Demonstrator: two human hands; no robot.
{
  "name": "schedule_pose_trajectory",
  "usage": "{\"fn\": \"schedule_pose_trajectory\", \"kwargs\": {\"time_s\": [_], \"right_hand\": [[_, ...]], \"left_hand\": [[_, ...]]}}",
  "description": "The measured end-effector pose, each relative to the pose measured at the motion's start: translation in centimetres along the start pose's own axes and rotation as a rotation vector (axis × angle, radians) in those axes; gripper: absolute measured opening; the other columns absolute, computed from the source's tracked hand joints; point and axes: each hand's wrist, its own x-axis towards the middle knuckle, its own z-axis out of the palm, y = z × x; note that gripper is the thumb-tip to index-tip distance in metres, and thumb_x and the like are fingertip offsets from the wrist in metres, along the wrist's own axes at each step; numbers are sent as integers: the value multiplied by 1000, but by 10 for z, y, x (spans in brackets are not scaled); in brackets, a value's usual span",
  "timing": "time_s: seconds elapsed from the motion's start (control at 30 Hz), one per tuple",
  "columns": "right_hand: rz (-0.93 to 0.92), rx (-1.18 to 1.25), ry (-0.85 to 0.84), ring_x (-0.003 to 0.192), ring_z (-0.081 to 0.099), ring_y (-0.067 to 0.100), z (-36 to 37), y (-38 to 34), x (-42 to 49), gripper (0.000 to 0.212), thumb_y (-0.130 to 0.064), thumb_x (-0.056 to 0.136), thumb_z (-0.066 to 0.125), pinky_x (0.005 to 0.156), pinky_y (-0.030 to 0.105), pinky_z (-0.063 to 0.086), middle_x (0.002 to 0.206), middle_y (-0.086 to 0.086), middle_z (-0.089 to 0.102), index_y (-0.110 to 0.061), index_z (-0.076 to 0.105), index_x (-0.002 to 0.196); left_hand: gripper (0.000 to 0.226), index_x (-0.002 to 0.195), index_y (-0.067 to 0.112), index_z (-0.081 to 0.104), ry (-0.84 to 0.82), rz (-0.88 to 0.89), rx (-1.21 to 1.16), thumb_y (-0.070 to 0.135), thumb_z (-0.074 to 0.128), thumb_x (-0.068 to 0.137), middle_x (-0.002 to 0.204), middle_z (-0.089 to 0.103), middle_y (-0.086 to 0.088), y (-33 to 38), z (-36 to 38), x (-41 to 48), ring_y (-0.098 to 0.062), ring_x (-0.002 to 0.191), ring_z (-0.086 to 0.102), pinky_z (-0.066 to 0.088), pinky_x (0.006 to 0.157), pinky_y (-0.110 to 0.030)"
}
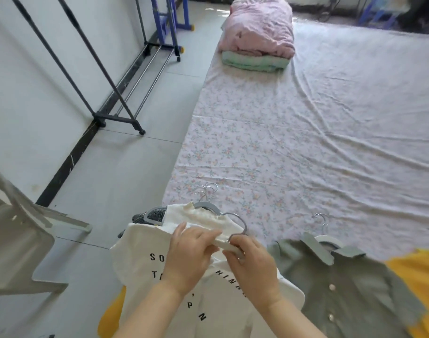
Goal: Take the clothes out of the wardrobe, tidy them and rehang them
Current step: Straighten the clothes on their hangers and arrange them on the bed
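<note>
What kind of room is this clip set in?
Likely a bedroom: a floral-sheeted bed, folded quilts at its far end, and a clothes rack by the wall.

At 6 o'clock the left hand (191,251) and the right hand (251,261) are gripping a white hanger (222,242) at a white T-shirt (145,267)'s collar. A green shirt (342,279) is lying at 4 o'clock.

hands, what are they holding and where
Both grip a white hanger on the white shirt: left hand on its arm, right hand by the hook.
</note>
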Motion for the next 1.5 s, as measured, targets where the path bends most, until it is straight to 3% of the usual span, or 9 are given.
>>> {"fn": "schedule_pose_trajectory", "kwargs": {"time_s": [0.1,0.23,0.37,0.47,0.63,0.83,1.03,1.33,1.5], "right_hand": [[60,51,-18,75,55,7,-31,-5,-18,23,-12,70,77,62,17,42,84,-12,65,-18,66,90],[-43,16,57,77,52,8,-65,-5,-45,36,-4,68,78,66,12,38,80,-5,65,-24,60,92],[-80,-31,207,81,49,6,-80,-11,-84,56,1,61,82,74,20,44,80,-2,63,-30,52,97],[-48,-66,313,80,55,5,-89,-19,-117,58,-3,63,82,71,21,47,84,-5,62,-34,52,102],[-4,-292,520,63,59,2,-110,-39,-180,35,-22,70,72,48,13,44,81,-13,64,-34,57,99],[78,-468,677,57,60,5,-144,-47,-266,31,-18,67,73,44,16,44,78,-11,65,-28,69,96],[165,-522,721,65,57,4,-207,-39,-336,34,-18,74,70,50,16,46,81,-8,64,-25,70,107],[300,-626,755,62,61,7,-308,20,-460,30,-21,75,68,49,14,39,84,-10,66,-28,68,104],[364,-569,787,68,63,7,-376,72,-537,36,-18,72,70,46,19,45,86,-10,67,-32,60,103]], "left_hand": [[25,90,23,72,44,48,-61,19,69,65,73,67,14,28,-17,-12,-10,69,63,38,74,-24],[21,84,23,74,96,61,-45,19,74,63,62,64,12,59,-32,-30,-9,57,61,39,63,-28],[20,79,25,74,110,91,-54,21,70,60,56,61,11,88,-42,-54,-8,51,56,47,51,-36],[22,82,25,75,95,98,-129,16,75,62,60,65,10,104,-45,-75,-8,54,58,49,51,-40],[18,79,21,75,96,276,-195,17,73,62,64,67,7,130,-47,-115,-12,50,59,50,48,-37],[23,89,16,75,14,467,-289,11,75,67,74,69,1,175,-39,-167,-17,55,63,52,51,-38],[50,107,12,70,-81,781,-319,-13,74,64,72,66,-7,230,-18,-193,-20,57,62,52,51,-27],[39,104,13,72,-218,876,-388,-2,62,70,68,65,-4,367,61,-263,-18,55,61,52,49,-29],[42,106,18,71,-320,874,-343,-4,72,70,76,67,0,459,120,-311,-15,62,63,48,52,-20]]}}
